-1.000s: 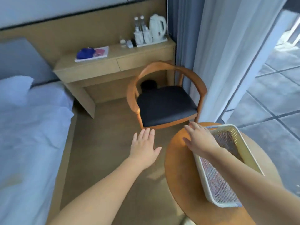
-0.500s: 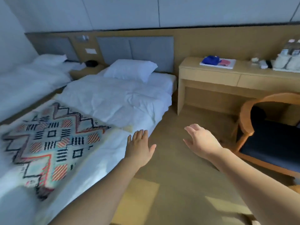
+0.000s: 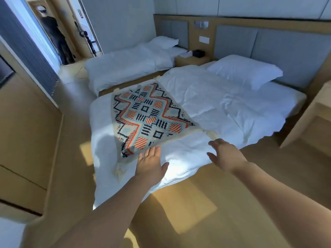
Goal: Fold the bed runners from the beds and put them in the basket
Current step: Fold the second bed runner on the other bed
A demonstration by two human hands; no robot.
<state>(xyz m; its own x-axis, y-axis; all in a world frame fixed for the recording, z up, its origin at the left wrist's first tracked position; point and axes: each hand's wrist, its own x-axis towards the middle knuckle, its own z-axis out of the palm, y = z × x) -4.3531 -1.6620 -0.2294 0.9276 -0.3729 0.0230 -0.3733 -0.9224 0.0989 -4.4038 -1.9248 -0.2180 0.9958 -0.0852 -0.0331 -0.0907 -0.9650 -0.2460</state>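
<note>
A patterned bed runner (image 3: 146, 117), cream with black, orange and pale blue diamonds and fringed ends, lies flat across the foot of the near bed (image 3: 223, 108). My left hand (image 3: 151, 165) hovers open, fingers together, just short of the runner's near edge. My right hand (image 3: 224, 153) is open too, fingers spread, over the white sheet near the runner's right fringed corner. Neither hand holds anything. The far bed (image 3: 129, 67) has only white bedding on it. The basket is out of view.
A nightstand (image 3: 192, 59) with a dark box stands between the two beds. A wooden desk edge (image 3: 311, 119) is at the right, wooden cabinets (image 3: 26, 131) at the left. A person (image 3: 53, 33) stands in the doorway at the back left. Wood floor surrounds the beds.
My view has swung left from the chair, round table and basket to the beds. Both open hands have come forward to the foot of the near bed, close to the runner.
</note>
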